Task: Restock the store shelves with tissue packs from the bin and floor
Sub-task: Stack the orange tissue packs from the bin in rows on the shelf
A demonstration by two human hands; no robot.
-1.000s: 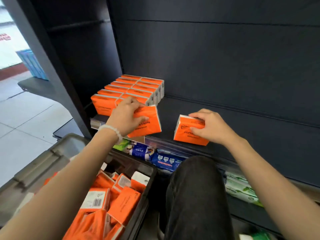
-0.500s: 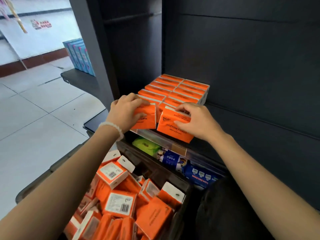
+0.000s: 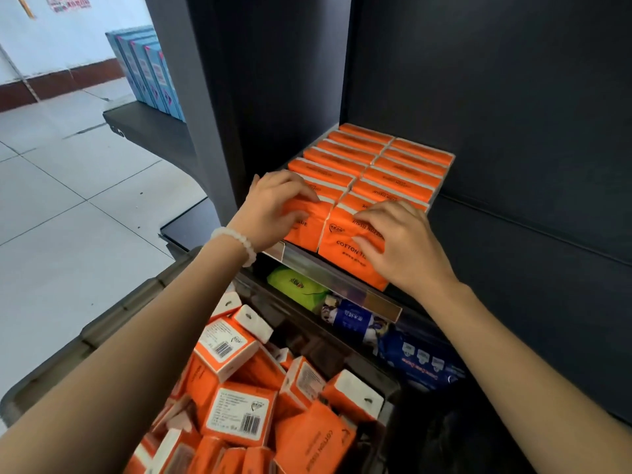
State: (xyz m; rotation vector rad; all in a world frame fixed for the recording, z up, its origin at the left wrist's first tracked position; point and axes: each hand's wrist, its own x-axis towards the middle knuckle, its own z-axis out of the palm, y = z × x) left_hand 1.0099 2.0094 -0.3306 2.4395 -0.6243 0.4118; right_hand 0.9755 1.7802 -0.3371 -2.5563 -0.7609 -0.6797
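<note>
Tile floor (image 3: 68, 206) spreads out past the left hand's side, and blue boxes (image 3: 150, 70) stand on a low ledge beyond it. Below the left forearm, the grey bin (image 3: 102, 331) is piled with loose orange tissue packs (image 3: 239, 408). The left hand (image 3: 270, 210), a white bead bracelet (image 3: 239, 242) at its wrist, curls over the front-left pack (image 3: 304, 224) on the dark shelf (image 3: 513, 241). Just beside it, the right hand (image 3: 396, 248) grips the front-right pack (image 3: 345, 254) with bent fingers. Behind both hands, two rows of packs (image 3: 376, 162) stand upright, touching.
</note>
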